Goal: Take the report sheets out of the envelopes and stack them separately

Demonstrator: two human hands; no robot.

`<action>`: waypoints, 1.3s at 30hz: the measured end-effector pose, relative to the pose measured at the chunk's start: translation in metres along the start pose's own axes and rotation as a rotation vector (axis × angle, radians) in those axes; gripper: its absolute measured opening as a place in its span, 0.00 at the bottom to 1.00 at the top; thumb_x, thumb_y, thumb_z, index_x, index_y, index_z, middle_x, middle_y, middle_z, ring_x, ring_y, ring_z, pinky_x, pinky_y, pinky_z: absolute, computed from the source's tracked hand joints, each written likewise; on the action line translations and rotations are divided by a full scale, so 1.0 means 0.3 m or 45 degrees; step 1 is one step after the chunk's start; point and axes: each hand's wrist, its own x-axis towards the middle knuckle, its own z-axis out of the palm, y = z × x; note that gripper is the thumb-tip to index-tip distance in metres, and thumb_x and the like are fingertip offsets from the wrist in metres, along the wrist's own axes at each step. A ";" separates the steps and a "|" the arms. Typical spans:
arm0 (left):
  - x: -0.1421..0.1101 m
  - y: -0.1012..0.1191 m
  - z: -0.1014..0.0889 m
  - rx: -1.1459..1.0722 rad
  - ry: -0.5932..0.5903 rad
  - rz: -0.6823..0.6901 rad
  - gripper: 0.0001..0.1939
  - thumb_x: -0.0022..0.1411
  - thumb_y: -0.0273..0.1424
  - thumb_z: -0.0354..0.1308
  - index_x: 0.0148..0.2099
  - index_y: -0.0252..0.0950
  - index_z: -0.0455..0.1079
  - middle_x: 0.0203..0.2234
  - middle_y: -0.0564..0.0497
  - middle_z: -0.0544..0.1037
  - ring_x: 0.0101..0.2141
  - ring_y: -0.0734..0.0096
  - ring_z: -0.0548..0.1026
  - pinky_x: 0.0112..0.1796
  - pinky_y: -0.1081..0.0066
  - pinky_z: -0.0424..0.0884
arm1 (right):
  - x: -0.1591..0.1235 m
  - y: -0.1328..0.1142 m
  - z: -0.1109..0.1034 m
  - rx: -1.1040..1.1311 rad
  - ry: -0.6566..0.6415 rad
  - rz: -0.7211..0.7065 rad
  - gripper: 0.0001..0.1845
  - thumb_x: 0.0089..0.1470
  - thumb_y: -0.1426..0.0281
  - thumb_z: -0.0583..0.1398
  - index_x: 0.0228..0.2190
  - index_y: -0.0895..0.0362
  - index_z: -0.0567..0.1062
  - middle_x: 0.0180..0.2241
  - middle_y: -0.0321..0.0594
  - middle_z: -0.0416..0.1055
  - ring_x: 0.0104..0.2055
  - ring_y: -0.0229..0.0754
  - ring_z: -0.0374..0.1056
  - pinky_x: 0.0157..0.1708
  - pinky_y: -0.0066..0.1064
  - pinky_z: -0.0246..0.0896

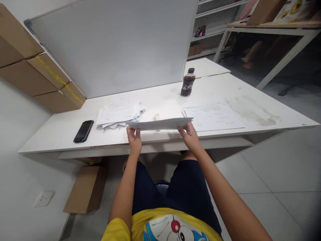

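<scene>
Between my two hands a sheet of paper [160,124], or a thin stack of it, is held up almost edge-on above the desk's front edge. My left hand [134,140] pinches its left end, thumb toward me. At the right end my right hand [188,135] grips it the same way. To the left lies an untidy pile of papers [116,113]. On the right, printed sheets [213,117] rest flat, one edge close to my right hand. A small pale block [157,117] shows just behind the held paper, partly hidden by it.
A black phone [84,131] lies at the left of the white desk [50,134]. Toward the back stands a cola bottle [188,82], before a large whiteboard panel [120,47]. Cardboard boxes [57,97] are stacked at the left wall; another box [85,189] is on the floor.
</scene>
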 end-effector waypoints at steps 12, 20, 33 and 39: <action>0.028 0.009 -0.030 0.062 -0.016 -0.133 0.23 0.51 0.49 0.67 0.40 0.39 0.67 0.31 0.53 0.71 0.36 0.69 0.72 0.41 0.72 0.67 | -0.062 -0.040 0.088 0.009 0.061 0.017 0.13 0.54 0.59 0.57 0.40 0.51 0.71 0.40 0.43 0.74 0.46 0.50 0.68 0.48 0.41 0.62; -0.031 0.073 -0.103 0.121 0.000 -0.101 0.21 0.58 0.49 0.62 0.45 0.40 0.68 0.30 0.53 0.72 0.31 0.70 0.73 0.36 0.72 0.69 | -0.178 -0.081 0.023 -0.002 0.063 0.226 0.08 0.52 0.63 0.57 0.35 0.50 0.72 0.34 0.39 0.75 0.39 0.49 0.70 0.41 0.38 0.64; 0.192 0.003 0.078 0.631 -0.958 0.370 0.21 0.70 0.43 0.47 0.59 0.41 0.65 0.58 0.42 0.70 0.59 0.58 0.66 0.59 0.54 0.62 | -0.189 -0.035 -0.129 0.021 0.307 0.704 0.23 0.37 0.69 0.57 0.41 0.54 0.71 0.30 0.37 0.77 0.32 0.46 0.73 0.30 0.33 0.66; 0.206 -0.084 0.154 0.986 -1.398 0.478 0.26 0.71 0.43 0.43 0.67 0.41 0.57 0.69 0.48 0.54 0.69 0.56 0.47 0.65 0.52 0.52 | -0.194 -0.023 -0.120 -0.009 0.474 0.607 0.24 0.39 0.69 0.57 0.43 0.54 0.70 0.33 0.40 0.78 0.34 0.46 0.74 0.30 0.32 0.67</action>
